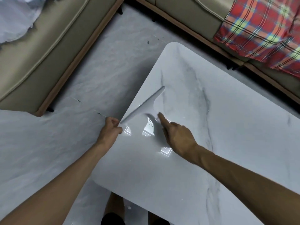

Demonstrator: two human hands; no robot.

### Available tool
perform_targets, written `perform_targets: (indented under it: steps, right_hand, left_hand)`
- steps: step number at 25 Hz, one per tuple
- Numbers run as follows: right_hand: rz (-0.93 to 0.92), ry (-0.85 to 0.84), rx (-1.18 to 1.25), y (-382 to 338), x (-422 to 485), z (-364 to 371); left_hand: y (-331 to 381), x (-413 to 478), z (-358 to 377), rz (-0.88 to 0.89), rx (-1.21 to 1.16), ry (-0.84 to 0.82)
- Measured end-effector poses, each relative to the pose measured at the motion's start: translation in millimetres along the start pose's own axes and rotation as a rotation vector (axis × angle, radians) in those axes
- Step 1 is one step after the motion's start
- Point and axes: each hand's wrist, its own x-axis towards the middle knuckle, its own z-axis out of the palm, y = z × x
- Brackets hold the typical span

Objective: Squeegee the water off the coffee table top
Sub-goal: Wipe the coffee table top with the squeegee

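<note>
Squeegee (142, 104) lies at the surface's (227, 143) nine o'clock edge, blade along the rim. Your left hand (110, 129) is fisted at its near end, perhaps pinching it; your right hand (177, 135) hovers open-gripped behind. Water is hard to see; most strokes probably remain.

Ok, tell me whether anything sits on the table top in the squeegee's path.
Nothing visible does. The squeegee lies along the left edge of the coffee table top, and the marble surface is bare apart from the right hand reaching toward it. The left hand grips the table edge near the blade's end.
</note>
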Motion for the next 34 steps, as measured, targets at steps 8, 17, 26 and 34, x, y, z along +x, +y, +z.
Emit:
perform_targets:
  steps: [8,17,26,34]
  right_hand:
    - [-0.091,-0.078,-0.214,87.4,-77.6,-22.3]
    - [-0.539,-0.225,-0.189,-65.8,-37.8,33.8]
    - [-0.375,-0.136,-0.127,-14.4,-71.0,49.4]
    - [-0.233,-0.046,-0.046,-12.6,-127.4,49.7]
  left_hand:
    - [-15.9,-23.8,4.8,0.035,0.314,0.027]
    - [-61.6,-67.4,-47.7,0.118,0.248,0.46]
    - [-113.7,-85.9,-53.8,-0.017,0.373,0.257]
    - [-130.4,-85.9,-56.7,-0.078,0.221,0.067]
